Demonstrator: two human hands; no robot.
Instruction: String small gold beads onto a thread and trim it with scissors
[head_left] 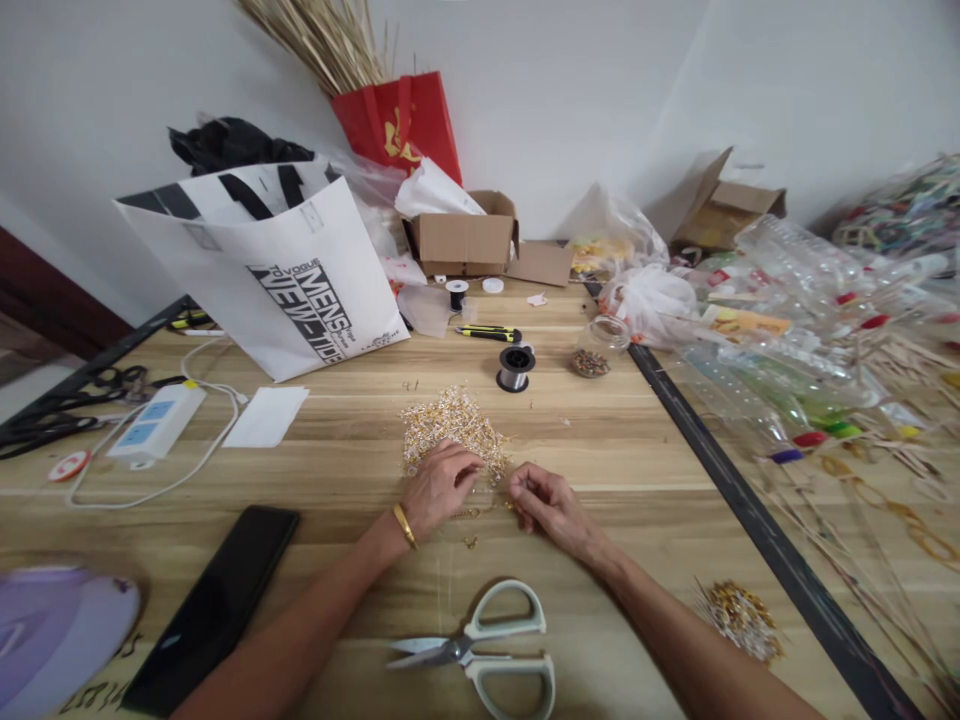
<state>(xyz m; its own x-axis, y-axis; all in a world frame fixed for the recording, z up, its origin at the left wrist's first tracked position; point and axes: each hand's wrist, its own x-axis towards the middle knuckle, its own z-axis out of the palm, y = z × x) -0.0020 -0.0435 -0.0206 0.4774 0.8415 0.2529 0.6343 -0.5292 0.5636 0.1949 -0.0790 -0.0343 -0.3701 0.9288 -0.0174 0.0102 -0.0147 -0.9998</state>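
A heap of small gold and pearl-like beads (pixel 450 425) lies on the wooden table (pixel 615 440). My left hand (pixel 439 487), with a gold bangle on the wrist, rests at the heap's near edge, its fingertips among the beads. My right hand (pixel 544 500) is just to the right, fingers curled and pinched on something tiny that I cannot make out. A few loose gold pieces lie between the two hands. White-handled scissors (pixel 487 650) lie shut near the front edge.
A spool of thin wire (pixel 515 368), a glass jar of beads (pixel 596 350) and a yellow utility knife (pixel 487 333) sit behind the heap. A white shopping bag (pixel 285 270), power strip (pixel 155 423), black phone (pixel 214 605), cardboard boxes and plastic bottles (pixel 795 300) crowd the edges.
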